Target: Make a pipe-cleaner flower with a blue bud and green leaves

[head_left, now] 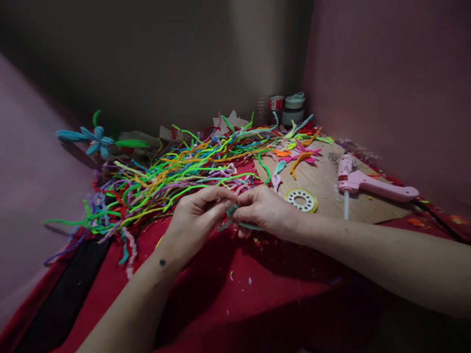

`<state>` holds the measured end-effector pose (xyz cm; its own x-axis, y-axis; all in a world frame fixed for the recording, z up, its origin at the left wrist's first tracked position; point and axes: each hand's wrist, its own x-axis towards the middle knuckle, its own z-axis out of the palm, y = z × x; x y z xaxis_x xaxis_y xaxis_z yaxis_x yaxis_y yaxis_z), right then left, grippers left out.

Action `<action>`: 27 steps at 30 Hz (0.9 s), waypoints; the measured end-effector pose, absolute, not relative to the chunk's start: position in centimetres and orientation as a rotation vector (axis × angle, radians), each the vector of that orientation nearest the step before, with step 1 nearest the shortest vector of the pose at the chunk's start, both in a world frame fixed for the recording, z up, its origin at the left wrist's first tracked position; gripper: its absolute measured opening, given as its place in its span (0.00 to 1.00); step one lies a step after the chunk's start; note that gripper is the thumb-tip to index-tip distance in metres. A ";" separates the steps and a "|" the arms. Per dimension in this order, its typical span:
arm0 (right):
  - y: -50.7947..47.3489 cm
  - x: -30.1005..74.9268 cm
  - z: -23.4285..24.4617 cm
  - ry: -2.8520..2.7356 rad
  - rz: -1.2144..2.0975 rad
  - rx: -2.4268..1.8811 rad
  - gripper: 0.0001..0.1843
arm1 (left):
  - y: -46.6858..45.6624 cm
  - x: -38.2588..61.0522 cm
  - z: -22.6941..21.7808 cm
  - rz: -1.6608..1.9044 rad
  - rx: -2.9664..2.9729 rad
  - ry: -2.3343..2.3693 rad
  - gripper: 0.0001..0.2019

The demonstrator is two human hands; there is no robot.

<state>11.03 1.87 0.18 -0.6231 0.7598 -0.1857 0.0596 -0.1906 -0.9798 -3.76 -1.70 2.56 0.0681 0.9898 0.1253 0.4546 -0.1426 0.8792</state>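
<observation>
My left hand (pixel 196 215) and my right hand (pixel 263 210) meet over the red cloth (pixel 257 294), both pinching a short teal pipe cleaner (pixel 232 212) bent between the fingertips. Its loose ends stick out below my right fingers. Just behind my hands lies a big tangled pile of pipe cleaners (pixel 165 181) in green, orange, blue, purple and pink.
A cardboard sheet (pixel 327 189) at right carries a pink glue gun (pixel 364 182), a yellow-rimmed tape roll (pixel 301 199) and small pipe-cleaner shapes (pixel 294 154). A blue pipe-cleaner flower (pixel 96 139) stands at left. Jars (pixel 293 108) sit in the far corner. Walls close in on three sides.
</observation>
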 end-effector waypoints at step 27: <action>2.2 10.7 -0.1 -1.523 1.952 -0.988 0.13 | -1.9 -3.1 1.2 1.235 1.996 1.780 0.08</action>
<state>10.68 2.21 -0.11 -0.6293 0.7356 -0.2507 0.0642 -0.2723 -0.9601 -3.11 -1.91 1.21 -0.0715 0.8926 0.4451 0.7293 -0.2577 0.6339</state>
